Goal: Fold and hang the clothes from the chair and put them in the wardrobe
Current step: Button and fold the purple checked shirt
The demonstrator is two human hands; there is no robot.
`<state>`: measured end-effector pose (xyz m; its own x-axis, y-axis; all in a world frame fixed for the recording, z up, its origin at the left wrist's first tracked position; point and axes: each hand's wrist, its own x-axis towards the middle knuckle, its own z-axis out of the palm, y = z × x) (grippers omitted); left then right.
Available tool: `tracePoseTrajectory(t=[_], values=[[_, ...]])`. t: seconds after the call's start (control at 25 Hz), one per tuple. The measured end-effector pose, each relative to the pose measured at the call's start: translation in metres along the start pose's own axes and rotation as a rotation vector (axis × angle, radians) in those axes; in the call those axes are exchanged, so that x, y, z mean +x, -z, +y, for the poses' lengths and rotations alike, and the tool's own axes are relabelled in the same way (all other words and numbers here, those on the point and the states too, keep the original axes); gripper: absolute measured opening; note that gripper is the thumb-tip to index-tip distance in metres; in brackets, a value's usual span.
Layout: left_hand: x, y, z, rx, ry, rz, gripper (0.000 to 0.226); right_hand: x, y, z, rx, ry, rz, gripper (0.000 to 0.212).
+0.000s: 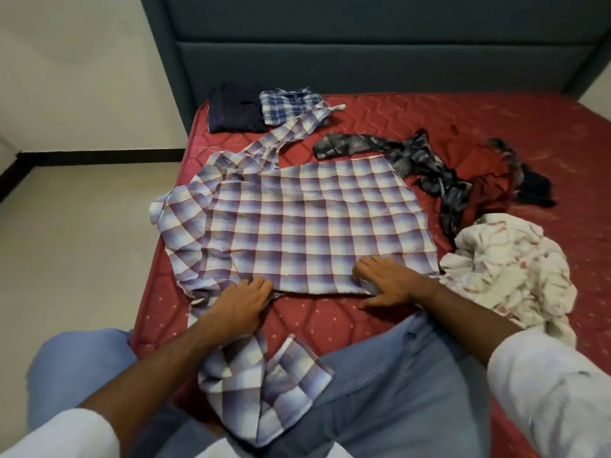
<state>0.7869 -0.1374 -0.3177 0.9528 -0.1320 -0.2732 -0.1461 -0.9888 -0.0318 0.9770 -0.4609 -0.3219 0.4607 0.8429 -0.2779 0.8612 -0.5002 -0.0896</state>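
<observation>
Partway through, by the look of it. Lavender plaid shirt (297, 219) spread flat on the near-left part of the red mattress (496, 127), one sleeve trailing off the near edge, other sleeve pointing far-left. Left hand (239, 307) at the near hem, fingers curled down onto the edge, probably pinching cloth but can't tell for sure. Right hand (388, 282) lying on the hem further right, fingers relaxed and spread, thumb tucked at the fold. Already folded, seemingly: navy garment (233, 109) and small blue check shirt (287, 105), side by side at the far-left corner. Still in heaps on the right: grey mottled garment (429, 173), dark red garment (489, 190), white floral garment (506, 269). No wardrobe or hangers in sight, so plenty left.
</observation>
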Motion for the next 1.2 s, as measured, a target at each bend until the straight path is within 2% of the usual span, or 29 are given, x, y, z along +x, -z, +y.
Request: tracePoseTrajectory(t=[0.08, 0.16, 0.28, 0.44, 0.56, 0.6, 0.76, 0.84, 1.0, 1.2], values=[[-0.003, 0.011, -0.004, 0.047, -0.07, -0.095, 0.046, -0.007, 0.001, 0.005, 0.004, 0.023, -0.044, 0.031], [-0.002, 0.024, -0.007, 0.111, -0.109, -0.153, 0.044, -0.018, 0.002, 0.015, 0.015, -0.008, -0.074, 0.031], [0.002, 0.029, 0.001, 0.225, -0.081, -0.146, 0.04, -0.039, 0.0, 0.029, -0.012, -0.068, -0.094, 0.035], [0.004, 0.007, 0.014, 0.172, 0.031, -0.13, 0.057, -0.052, -0.008, 0.036, -0.022, -0.144, -0.078, 0.027], [0.003, 0.011, 0.008, 0.172, 0.019, -0.216, 0.074, -0.051, -0.001, 0.043, 0.09, -0.178, -0.147, 0.033], [0.003, 0.017, 0.005, 0.165, 0.009, -0.237, 0.07, -0.049, 0.002, 0.047, 0.106, -0.181, -0.177, 0.033], [0.022, 0.067, -0.007, 0.207, -0.038, -0.247, 0.02, -0.044, 0.031, 0.068, 0.113, -0.165, -0.185, 0.023], [0.041, 0.095, -0.015, 0.254, -0.05, -0.266, 0.016, -0.04, 0.05, 0.079, 0.161, -0.195, -0.119, 0.022], [0.091, 0.137, -0.049, 0.257, 0.009, -0.223, 0.014, -0.012, 0.076, 0.114, 0.219, -0.366, 0.061, 0.04], [0.152, 0.136, -0.093, 0.233, 0.049, -0.151, 0.019, 0.032, 0.074, 0.158, 0.247, -0.494, 0.058, 0.034]])
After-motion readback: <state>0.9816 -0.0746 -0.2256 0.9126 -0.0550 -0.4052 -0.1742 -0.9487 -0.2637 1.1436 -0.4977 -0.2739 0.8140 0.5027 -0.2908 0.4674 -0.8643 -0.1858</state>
